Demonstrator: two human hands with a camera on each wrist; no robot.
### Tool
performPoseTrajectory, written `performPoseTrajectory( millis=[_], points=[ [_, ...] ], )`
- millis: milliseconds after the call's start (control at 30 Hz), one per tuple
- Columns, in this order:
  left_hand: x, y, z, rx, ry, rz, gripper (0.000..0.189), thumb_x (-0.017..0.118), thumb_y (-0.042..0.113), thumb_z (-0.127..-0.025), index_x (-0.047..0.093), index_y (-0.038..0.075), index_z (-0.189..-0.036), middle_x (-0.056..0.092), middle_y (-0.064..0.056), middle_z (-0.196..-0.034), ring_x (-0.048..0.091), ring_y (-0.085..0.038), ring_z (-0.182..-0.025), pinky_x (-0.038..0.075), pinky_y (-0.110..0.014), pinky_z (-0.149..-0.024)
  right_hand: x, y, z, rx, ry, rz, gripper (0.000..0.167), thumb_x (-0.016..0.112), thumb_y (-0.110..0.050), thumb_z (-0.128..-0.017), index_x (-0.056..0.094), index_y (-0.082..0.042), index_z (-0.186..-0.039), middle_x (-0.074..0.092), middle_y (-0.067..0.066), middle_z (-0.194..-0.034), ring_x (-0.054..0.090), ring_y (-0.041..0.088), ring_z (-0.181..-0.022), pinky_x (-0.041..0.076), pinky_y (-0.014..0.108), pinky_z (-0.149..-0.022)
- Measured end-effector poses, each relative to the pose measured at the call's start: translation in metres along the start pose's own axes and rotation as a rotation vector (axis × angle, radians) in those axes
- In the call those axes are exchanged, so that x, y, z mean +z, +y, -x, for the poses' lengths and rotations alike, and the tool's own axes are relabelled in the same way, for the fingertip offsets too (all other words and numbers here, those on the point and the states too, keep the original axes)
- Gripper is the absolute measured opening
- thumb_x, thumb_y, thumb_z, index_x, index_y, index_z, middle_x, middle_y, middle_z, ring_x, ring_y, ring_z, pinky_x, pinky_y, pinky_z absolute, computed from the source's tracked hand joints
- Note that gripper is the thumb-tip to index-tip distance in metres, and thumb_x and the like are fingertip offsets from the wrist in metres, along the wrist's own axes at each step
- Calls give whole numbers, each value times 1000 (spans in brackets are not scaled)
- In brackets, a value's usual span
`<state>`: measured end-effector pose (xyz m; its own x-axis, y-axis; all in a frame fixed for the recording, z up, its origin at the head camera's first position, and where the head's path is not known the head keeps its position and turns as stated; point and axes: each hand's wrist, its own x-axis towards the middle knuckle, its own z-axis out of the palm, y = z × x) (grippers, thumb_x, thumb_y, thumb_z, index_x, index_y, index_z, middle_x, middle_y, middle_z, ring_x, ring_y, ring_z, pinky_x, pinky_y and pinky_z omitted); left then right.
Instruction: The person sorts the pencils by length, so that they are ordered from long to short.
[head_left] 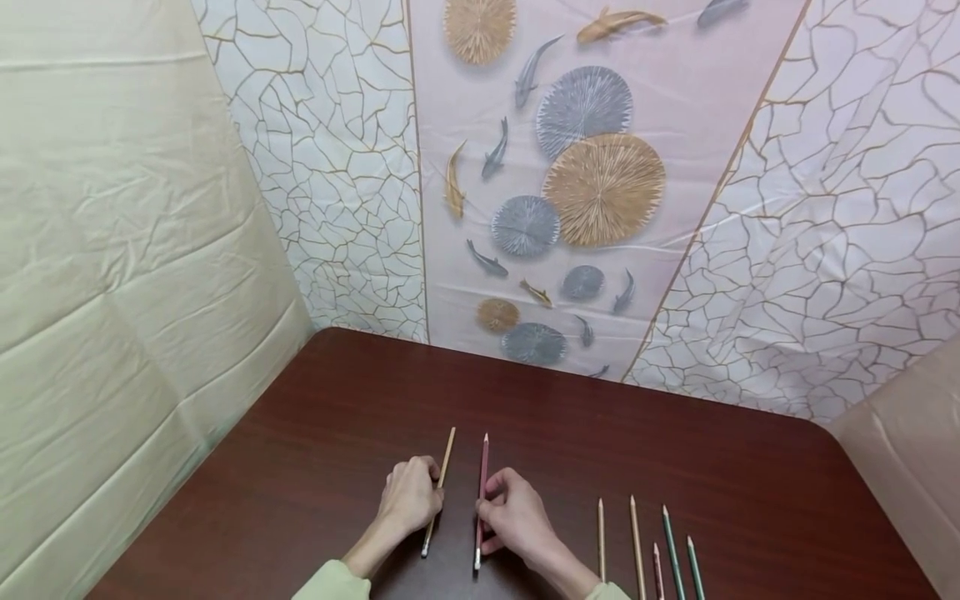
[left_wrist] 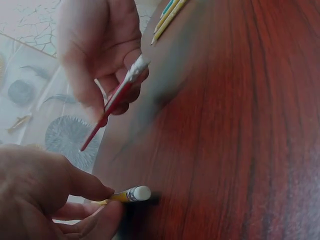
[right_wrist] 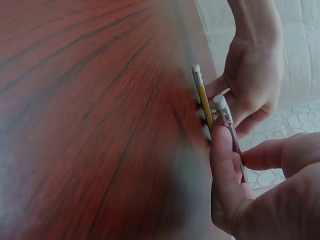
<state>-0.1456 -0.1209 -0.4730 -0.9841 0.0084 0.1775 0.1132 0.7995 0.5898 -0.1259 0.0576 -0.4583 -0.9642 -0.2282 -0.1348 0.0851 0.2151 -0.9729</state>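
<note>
In the head view my left hand (head_left: 408, 497) pinches a yellow pencil (head_left: 447, 456) between thumb and fingers. Its white eraser end points toward me. Just to the right, my right hand (head_left: 517, 512) holds a dark red pencil (head_left: 483, 467), also with its eraser end nearest me and its sharpened tip pointing away. The two pencils stand side by side with a narrow gap between them. The left wrist view shows the yellow pencil's eraser (left_wrist: 142, 193) low over the table and the red pencil (left_wrist: 112, 104) tilted in the right hand's fingers.
On the right of the brown table (head_left: 360, 392) several pencils lie in a loose row: two yellowish ones, a short pink pencil (head_left: 657, 571) and two green ones, such as the green pencil (head_left: 673, 550). A patterned curtain (head_left: 480, 275) hangs behind the table's far edge.
</note>
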Motion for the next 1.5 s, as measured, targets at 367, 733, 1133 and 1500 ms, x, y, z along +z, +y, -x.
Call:
performPoseTrajectory(
  millis=[367,733,1133,1500],
  points=[
    [0,-1,-2,14,-4,26,19,83,6,-72,66,9,-79,63,-1,-71,62,-27,-69,50,-46,-64,17,0,-9,2,3,-1,19,62,6,-83,50,6,-98,58,13,-69,62,20,-53,54,39,-46],
    [1,-6,0,40,2,47,19,85,6,-70,69,10,-79,66,2,-71,65,-23,-70,52,-48,-71,27,5,-13,-41,39,48,17,62,8,-81,51,7,-95,62,11,-68,65,25,-47,53,36,-43],
    [-1,-6,0,10,-13,89,18,84,5,-71,70,9,-81,63,4,-64,55,-10,-48,53,-48,-74,33,6,-20,-78,63,173,15,64,8,-80,53,6,-91,62,7,-61,63,22,-41,51,33,-39],
    [0,-8,1,30,-17,93,18,83,4,-72,68,11,-78,63,3,-64,50,-5,-38,54,-47,-74,38,7,-24,-116,70,252,14,62,10,-77,52,5,-85,59,6,-54,61,21,-37,49,31,-37]
  ],
)
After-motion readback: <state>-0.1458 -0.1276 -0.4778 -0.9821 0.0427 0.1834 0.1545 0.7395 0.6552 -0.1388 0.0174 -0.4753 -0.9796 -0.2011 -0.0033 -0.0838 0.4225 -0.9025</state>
